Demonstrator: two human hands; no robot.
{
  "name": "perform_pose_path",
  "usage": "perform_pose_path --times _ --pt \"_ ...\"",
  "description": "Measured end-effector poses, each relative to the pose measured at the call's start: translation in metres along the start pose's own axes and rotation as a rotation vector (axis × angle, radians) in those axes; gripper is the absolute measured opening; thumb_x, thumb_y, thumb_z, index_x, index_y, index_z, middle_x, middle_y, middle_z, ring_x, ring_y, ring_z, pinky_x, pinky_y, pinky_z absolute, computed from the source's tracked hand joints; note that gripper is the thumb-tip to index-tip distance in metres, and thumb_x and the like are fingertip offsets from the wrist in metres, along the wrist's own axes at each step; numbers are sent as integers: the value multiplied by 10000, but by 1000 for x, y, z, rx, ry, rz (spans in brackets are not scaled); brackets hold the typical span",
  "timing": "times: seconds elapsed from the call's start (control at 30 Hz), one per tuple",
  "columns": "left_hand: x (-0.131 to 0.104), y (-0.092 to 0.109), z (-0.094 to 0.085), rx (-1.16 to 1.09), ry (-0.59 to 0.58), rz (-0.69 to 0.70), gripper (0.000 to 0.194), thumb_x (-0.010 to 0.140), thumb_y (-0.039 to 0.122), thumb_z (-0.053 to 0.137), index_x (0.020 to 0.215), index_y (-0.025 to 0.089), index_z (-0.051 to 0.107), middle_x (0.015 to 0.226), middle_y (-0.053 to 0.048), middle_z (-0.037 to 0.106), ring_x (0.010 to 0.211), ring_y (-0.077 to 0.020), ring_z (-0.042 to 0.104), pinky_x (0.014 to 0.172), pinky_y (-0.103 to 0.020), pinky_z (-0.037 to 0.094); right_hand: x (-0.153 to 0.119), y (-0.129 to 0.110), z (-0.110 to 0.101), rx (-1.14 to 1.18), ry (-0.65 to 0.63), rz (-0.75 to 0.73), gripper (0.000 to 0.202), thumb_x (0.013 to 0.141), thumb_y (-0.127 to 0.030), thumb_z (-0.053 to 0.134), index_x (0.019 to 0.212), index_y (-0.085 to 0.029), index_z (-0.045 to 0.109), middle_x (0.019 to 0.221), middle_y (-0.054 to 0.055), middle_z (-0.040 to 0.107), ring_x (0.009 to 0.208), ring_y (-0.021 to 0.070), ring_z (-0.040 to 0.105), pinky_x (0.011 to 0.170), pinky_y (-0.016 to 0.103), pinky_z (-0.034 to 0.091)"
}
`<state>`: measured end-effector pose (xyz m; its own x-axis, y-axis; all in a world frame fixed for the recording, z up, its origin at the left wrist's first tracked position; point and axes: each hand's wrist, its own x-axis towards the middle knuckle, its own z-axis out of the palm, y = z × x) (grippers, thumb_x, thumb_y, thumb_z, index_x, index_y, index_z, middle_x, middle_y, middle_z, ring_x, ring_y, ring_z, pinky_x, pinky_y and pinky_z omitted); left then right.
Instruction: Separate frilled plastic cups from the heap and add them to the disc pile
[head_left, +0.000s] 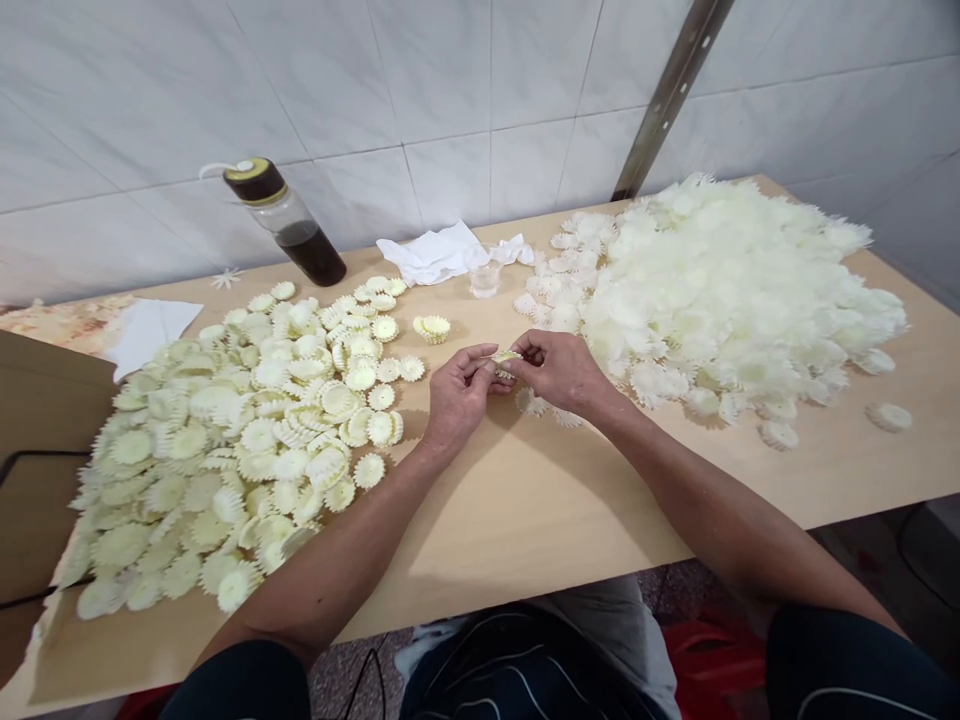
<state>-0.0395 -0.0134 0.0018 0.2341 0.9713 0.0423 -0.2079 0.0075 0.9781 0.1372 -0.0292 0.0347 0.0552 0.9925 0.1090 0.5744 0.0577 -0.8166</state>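
Near the middle of the table, my left hand (459,396) and my right hand (556,368) meet around a small pale yellow frilled piece (507,362). Fingers of both hands pinch it, and they partly cover it. Left of my hands spreads a large pile of pale yellow scalloped discs (262,430). To the right is a taller heap of whiter, translucent frilled pieces (735,290), some of them lying close to my right hand. A small yellow cupped piece (432,329) rests on the table just beyond my left hand.
A bottle of dark liquid (289,225) stands at the back left. White tissues (435,252) and a small clear cup (485,280) are at the back middle. A cardboard box (52,410) sits at the left edge. Tiled wall borders the table (525,500).
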Motion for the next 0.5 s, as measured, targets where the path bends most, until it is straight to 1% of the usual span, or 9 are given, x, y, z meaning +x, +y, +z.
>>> perform_pose_path --times 0.13,0.23,0.33,0.5 --pt "-1 4 0 -54 -6 -40 433 878 477 847 1136 144 744 815 -48 787 699 -196 789 709 -323 675 -1 -6 -6 -59 -15 -28 205 876 -383 726 794 -198 756 692 10 719 654 165 600 661 304 424" --pt "0 5 -1 -79 11 -95 472 878 548 841 1111 146 755 843 -60 784 703 -201 793 680 -310 664 -2 -9 -9 -88 -37 -35 231 902 -366 691 745 -203 733 618 -4 653 615 160 556 650 308 390" --pt "1 5 -1 -78 14 -121 492 870 594 838 1072 151 766 861 -69 787 711 -212 792 670 -320 663 -3 -10 -9 -118 -51 -44 266 928 -359 661 714 -206 701 583 -11 603 587 156 513 645 310 367" --pt "2 1 -1 -46 -24 -99 457 877 595 827 1018 162 784 840 -65 789 729 -234 792 680 -348 664 -4 -8 -6 -165 -59 -73 230 954 -292 603 759 -209 692 637 4 636 622 168 528 680 310 362"
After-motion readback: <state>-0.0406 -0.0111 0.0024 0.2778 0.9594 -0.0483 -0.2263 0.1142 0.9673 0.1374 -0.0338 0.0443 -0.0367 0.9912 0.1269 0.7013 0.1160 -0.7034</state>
